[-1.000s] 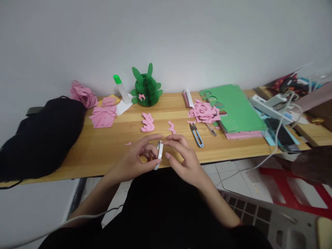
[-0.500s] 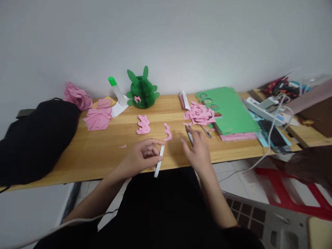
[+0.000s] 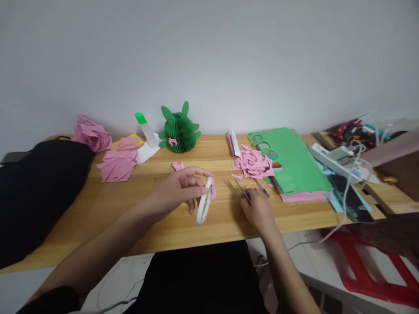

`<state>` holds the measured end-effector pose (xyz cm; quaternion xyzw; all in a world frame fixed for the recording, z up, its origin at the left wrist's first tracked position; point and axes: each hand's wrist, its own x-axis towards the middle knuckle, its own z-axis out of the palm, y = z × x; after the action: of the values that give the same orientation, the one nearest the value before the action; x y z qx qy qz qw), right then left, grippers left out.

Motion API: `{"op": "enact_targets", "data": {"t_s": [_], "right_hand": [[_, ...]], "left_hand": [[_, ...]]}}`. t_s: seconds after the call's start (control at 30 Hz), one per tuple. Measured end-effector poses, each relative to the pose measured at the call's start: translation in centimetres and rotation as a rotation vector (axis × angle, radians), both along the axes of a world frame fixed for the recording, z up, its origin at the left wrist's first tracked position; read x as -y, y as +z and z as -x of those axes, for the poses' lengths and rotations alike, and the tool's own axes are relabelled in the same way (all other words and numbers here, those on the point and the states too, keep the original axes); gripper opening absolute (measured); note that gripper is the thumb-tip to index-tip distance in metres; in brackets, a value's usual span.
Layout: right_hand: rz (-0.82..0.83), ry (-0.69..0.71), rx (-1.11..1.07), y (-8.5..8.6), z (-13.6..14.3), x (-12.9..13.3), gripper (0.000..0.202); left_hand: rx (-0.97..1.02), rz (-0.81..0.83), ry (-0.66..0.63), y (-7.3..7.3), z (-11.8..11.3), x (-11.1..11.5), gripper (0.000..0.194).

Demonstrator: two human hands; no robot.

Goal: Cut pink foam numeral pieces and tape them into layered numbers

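Observation:
My left hand (image 3: 183,189) is closed on a narrow roll of white tape (image 3: 203,208), pinched at its top between thumb and fingers above the wood table (image 3: 157,226). Print shows on the inside of the ring. Behind that hand lie pink paper cut-outs (image 3: 177,165), mostly covered. Low over the table, my right hand (image 3: 258,208) is wrapped round a slim dark pointed tool (image 3: 242,191), whose tip points away to the upper left; its kind is unclear. A pile of pink paper scraps (image 3: 252,162) and a thin silvery tool (image 3: 262,188) lie just beyond the right hand.
A green paper honeycomb figure (image 3: 180,133) stands by the wall, with a green-capped glue stick (image 3: 146,129) at its left. Folded pink paper (image 3: 118,165) and a black bag (image 3: 46,196) are left; green sheets (image 3: 291,157), a phone (image 3: 348,196) and a white power strip (image 3: 334,161) right.
My right hand has closed round the dark tool and drawn nearer to me. The tape roll has turned, showing its ring opening. The camera view has tilted up slightly.

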<state>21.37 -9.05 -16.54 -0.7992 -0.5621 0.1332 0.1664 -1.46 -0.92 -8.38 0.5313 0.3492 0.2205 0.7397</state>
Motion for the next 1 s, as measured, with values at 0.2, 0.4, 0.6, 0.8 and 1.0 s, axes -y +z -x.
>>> {"op": "enact_targets", "data": {"t_s": [0.2,0.4,0.6,0.8,1.0], "right_hand": [[-0.165,0.328,-0.484,4.8,-1.2,1.2,0.043],[-0.096,0.305,-0.463,7.8,0.3,0.2,0.062],[-0.057,0.346,-0.454,8.5,1.3,-0.6,0.063],[-0.041,0.367,-0.418,8.9,1.9,-0.8,0.061],[-0.061,0.375,-0.477,9.3,2.4,-0.6,0.055]], "left_hand": [[-0.024,0.054,-0.102,0.1,-0.5,-1.5,0.038],[-0.034,0.062,-0.195,0.7,-0.7,-1.6,0.042],[0.012,0.063,-0.261,0.9,-0.3,-1.3,0.036],[0.026,0.070,-0.296,1.5,0.0,-1.0,0.034],[0.041,0.052,-0.289,1.4,0.2,-1.0,0.036]]}}
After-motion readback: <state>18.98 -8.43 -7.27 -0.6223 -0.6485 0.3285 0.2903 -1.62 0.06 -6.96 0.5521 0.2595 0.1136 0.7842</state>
